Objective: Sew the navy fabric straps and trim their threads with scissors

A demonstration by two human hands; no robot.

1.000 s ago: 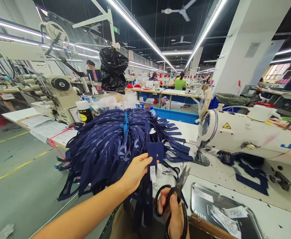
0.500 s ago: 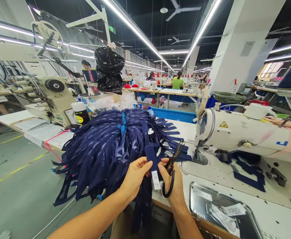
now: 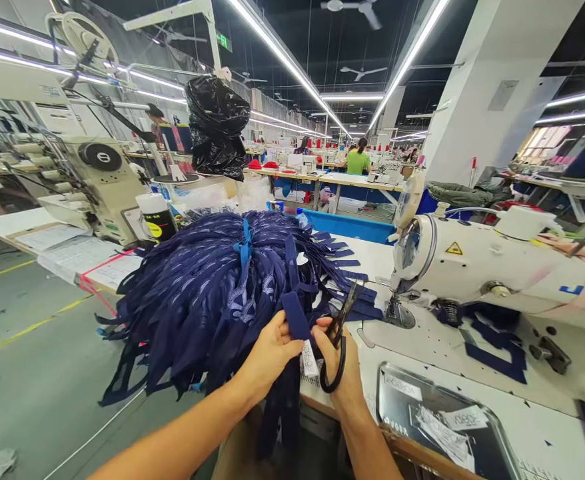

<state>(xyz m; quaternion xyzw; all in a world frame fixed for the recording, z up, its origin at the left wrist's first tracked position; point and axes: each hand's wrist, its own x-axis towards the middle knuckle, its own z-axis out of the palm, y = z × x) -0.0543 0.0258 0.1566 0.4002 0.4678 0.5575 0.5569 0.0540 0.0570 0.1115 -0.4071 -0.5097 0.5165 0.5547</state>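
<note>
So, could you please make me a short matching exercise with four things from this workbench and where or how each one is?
Column one:
1. Scissors
2. Navy fabric strip
3. Metal tray
4. Blue tie

Column two:
A. Bearing white labels
B. Knotted on the big navy bundle
C. Held in the left hand
D. Held in the right hand

Right pairs: 1-D, 2-C, 3-A, 4-B.
</note>
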